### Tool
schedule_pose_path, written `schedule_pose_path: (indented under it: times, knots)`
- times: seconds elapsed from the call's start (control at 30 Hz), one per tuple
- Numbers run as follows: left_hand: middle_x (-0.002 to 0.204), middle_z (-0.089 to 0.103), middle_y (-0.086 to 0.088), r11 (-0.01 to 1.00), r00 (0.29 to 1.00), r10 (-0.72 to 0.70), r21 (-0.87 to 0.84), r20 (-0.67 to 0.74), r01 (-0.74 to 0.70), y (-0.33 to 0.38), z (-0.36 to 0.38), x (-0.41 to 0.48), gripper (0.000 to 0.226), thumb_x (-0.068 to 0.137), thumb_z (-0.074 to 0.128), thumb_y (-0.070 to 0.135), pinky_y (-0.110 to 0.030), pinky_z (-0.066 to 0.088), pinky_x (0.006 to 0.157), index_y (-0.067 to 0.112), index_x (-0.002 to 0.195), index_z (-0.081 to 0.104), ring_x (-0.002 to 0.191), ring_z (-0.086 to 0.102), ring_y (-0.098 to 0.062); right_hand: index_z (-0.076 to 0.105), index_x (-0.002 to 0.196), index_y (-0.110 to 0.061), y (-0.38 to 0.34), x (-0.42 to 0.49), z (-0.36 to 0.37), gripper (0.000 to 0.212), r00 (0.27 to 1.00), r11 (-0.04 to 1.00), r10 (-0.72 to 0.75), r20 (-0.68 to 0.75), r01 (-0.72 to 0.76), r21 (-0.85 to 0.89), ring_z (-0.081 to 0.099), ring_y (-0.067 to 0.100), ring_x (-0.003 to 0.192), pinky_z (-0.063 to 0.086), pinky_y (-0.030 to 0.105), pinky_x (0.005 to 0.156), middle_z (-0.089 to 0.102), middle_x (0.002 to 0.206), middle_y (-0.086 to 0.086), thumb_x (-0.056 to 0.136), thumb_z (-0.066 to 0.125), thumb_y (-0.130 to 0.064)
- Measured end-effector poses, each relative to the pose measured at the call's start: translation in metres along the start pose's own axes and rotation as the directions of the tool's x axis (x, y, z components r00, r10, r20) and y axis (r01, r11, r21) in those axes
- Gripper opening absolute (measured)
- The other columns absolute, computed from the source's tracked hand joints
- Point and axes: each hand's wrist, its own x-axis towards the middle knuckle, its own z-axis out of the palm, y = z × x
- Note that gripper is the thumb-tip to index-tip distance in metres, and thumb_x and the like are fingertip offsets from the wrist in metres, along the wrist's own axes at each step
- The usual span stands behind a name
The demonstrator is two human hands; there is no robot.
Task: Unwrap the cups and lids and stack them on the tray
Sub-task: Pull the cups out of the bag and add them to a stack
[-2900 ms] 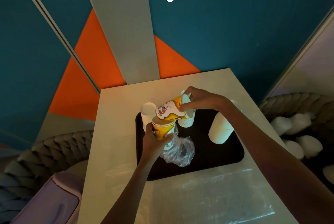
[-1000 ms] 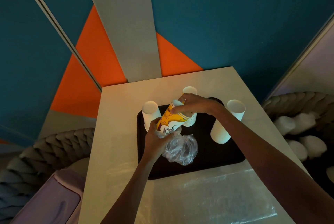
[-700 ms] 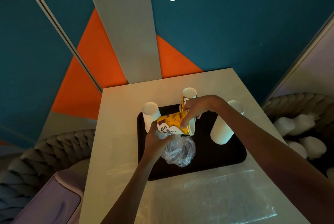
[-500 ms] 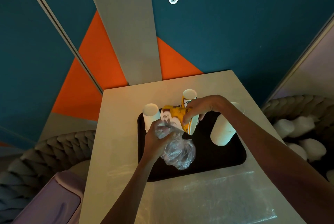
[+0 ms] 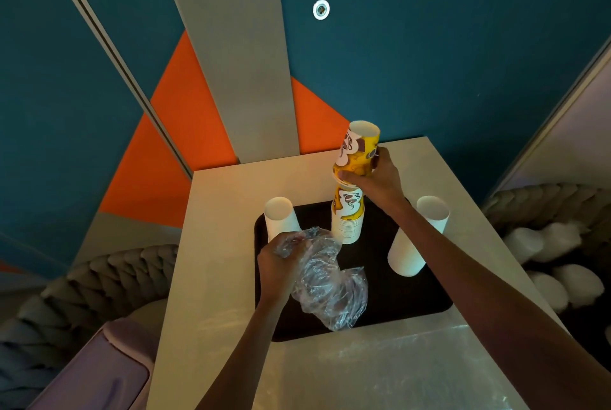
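Note:
My right hand [image 5: 375, 178] grips a yellow printed paper cup [image 5: 358, 153], upside down, right over the stack of yellow cups [image 5: 347, 218] standing at the back middle of the black tray [image 5: 410, 297]. My left hand [image 5: 281, 261] holds a crumpled clear plastic wrapper [image 5: 327, 280] above the tray's left half. A white cup stack [image 5: 281, 218] stands at the tray's back left, partly behind my left hand. Another white cup stack [image 5: 416, 237] leans at the tray's right side.
The tray lies on a small beige table [image 5: 218, 244]. A flat clear plastic sheet [image 5: 396, 366] lies on the table in front of the tray. A lilac bin [image 5: 99, 370] is at lower left. White lids [image 5: 558, 264] lie at the right, off the table.
My right hand pulled the yellow cup out of the wrapper, turned it upside down and lifted it over the yellow stack. My left hand kept the wrapper.

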Motion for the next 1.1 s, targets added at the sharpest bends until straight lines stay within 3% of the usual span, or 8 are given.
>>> schedule_pose_path:
  times: [0.3,0.47,0.63,0.7,0.83,0.93,1.03,1.1]
  knots:
    - [0.100,0.068,-0.001,1.000,1.000,0.018,-0.003,0.005,-0.018,-0.002,-0.005,0.000,0.019,0.077,0.074,0.002,-0.004,0.046,0.077,0.016,0.089,0.068,0.099,0.061,-0.008,0.038,0.128,-0.004,0.030,0.004,0.018,0.073,0.999,0.997,0.037,-0.011,-0.037,-0.063,0.058,0.030,0.112,0.049,0.041,0.090,0.057,0.125,0.013,0.072,0.081,-0.022]
    - [0.101,0.069,-0.004,0.999,1.000,0.015,-0.029,0.014,-0.015,-0.005,-0.005,0.000,0.019,0.077,0.074,0.002,-0.014,0.050,0.081,0.016,0.089,0.068,0.103,0.063,-0.017,0.025,0.140,-0.006,0.041,-0.003,0.019,0.090,0.998,0.996,0.064,0.010,-0.063,-0.058,0.048,0.033,0.125,0.044,0.046,0.099,0.045,0.138,0.016,0.072,0.081,-0.021]
    - [0.099,0.071,-0.006,0.998,1.000,0.021,-0.063,0.012,-0.021,-0.001,-0.009,0.003,0.017,0.078,0.074,0.004,-0.033,0.054,0.088,0.016,0.088,0.069,0.100,0.065,-0.019,0.035,0.140,-0.007,0.025,-0.046,0.014,0.070,0.957,0.972,-0.236,-0.167,0.232,-0.045,0.044,0.014,0.122,0.042,0.030,0.098,0.041,0.142,0.009,0.083,0.071,-0.027]
    - [0.093,0.072,-0.007,0.995,1.000,0.007,-0.104,0.028,-0.004,0.003,-0.010,0.005,0.015,0.079,0.073,0.003,-0.040,0.055,0.087,0.015,0.086,0.070,0.096,0.067,-0.023,0.044,0.134,-0.007,0.024,-0.063,0.015,0.067,0.970,0.969,-0.241,0.017,0.240,0.053,0.051,0.010,0.114,0.046,0.028,0.096,0.052,0.130,0.002,0.079,0.071,-0.035]
    - [0.091,0.071,-0.018,0.985,0.999,-0.005,-0.173,0.043,0.012,0.012,-0.011,0.011,0.010,0.081,0.071,0.003,-0.049,0.054,0.087,0.011,0.086,0.070,0.092,0.068,-0.036,0.041,0.140,-0.012,0.033,-0.081,0.019,0.079,0.869,0.975,0.024,0.494,-0.129,0.180,0.050,0.017,0.125,0.041,0.033,0.104,0.054,0.134,0.005,0.071,0.066,-0.043]
    - [0.090,0.070,-0.023,0.980,0.998,0.012,-0.199,0.054,-0.001,0.020,-0.012,0.011,0.008,0.085,0.067,0.006,-0.044,0.055,0.084,0.007,0.092,0.070,0.091,0.068,-0.038,0.052,0.131,-0.010,0.040,-0.089,0.025,0.051,0.841,0.935,0.034,0.540,-0.218,0.280,0.061,0.021,0.112,0.051,0.032,0.093,0.063,0.122,0.008,0.083,0.066,-0.022]
    - [0.079,0.072,-0.014,0.969,0.998,0.052,-0.244,0.024,-0.045,0.025,-0.015,0.007,0.018,0.088,0.062,0.006,-0.030,0.057,0.072,-0.005,0.101,0.067,0.081,0.069,-0.028,0.070,0.094,-0.018,0.041,-0.093,0.032,0.009,0.920,0.934,0.061,0.386,-0.189,0.303,0.062,0.041,0.087,0.052,0.046,0.083,0.069,0.094,0.018,0.087,0.065,-0.021]
    - [0.074,0.073,-0.008,0.960,0.999,0.049,-0.274,-0.002,-0.048,0.025,-0.017,0.006,0.022,0.091,0.060,0.008,-0.024,0.055,0.064,-0.010,0.104,0.065,0.074,0.070,-0.019,0.068,0.080,-0.018,0.038,-0.095,0.032,0.011,0.945,0.929,0.047,0.325,-0.161,0.334,0.055,0.029,0.066,0.047,0.033,0.064,0.067,0.071,0.004,0.089,0.063,-0.015]
